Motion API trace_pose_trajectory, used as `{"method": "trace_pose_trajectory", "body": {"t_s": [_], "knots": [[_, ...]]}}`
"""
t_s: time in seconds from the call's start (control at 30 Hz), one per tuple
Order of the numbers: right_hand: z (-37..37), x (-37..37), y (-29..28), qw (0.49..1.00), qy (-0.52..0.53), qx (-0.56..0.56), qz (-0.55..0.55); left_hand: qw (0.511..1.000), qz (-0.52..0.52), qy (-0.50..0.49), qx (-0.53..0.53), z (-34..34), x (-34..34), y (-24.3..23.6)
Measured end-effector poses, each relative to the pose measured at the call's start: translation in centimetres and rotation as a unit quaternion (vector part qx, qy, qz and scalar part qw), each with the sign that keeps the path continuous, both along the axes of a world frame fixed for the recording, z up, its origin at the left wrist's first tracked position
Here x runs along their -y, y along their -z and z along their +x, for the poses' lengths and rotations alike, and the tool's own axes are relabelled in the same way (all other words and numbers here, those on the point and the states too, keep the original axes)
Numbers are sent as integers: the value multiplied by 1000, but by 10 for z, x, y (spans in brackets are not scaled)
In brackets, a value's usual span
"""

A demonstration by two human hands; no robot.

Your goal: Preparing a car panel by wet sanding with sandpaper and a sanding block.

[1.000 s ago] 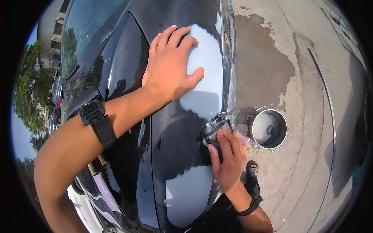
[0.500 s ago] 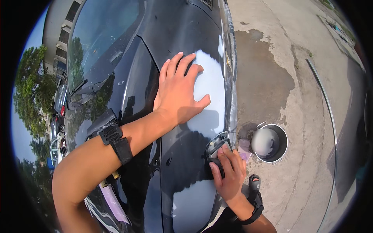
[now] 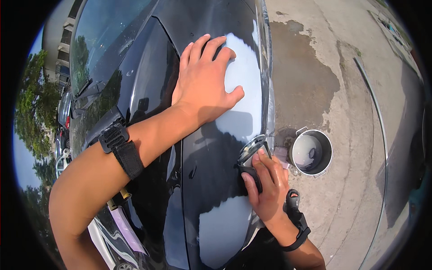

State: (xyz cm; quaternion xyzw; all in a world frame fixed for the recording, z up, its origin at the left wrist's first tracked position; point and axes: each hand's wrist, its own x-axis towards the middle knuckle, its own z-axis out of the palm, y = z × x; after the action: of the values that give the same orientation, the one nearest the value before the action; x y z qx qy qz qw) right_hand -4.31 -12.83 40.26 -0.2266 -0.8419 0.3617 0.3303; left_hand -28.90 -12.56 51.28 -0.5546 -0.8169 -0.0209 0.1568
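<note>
My left hand [image 3: 204, 76] lies palm down on the dark car panel [image 3: 220, 168], its fingers spread and nothing in them. Under and beside its thumb is a pale grey-white patch [image 3: 243, 76]; another pale patch [image 3: 225, 229] lies nearer to me. My right hand [image 3: 270, 186] is closed on a black sanding block [image 3: 249, 172], with thumb on one side and fingers over its grey face. It is held against the panel's right edge, beside a glossy rounded fitting [image 3: 252, 146] I cannot identify. The panel between the pale patches looks dark and wet.
A metal pot [image 3: 330, 155] of cloudy water stands on the concrete at right, with a pinkish sheet [image 3: 282, 156] beside it. Beyond lie a wet stain [image 3: 301, 76] and a long thin pipe [image 3: 375, 108]. A purple strip [image 3: 128, 229] shows below my left forearm.
The view has shifted slightly. My left hand stays spread on the panel, and my right hand keeps hold of the sanding block at nearly the same place by the fitting.
</note>
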Motion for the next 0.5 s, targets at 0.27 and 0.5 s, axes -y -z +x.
{"method": "trace_pose_trajectory", "body": {"t_s": [0.27, 0.5], "knots": [[10, 6, -1, 1000, 4, -10, 5, 1000, -1, 4, -1, -1, -2, -5], [7, -5, 4, 1000, 3, 13, 23, 1000, 0, 0, 7, -2, -5, -4]]}}
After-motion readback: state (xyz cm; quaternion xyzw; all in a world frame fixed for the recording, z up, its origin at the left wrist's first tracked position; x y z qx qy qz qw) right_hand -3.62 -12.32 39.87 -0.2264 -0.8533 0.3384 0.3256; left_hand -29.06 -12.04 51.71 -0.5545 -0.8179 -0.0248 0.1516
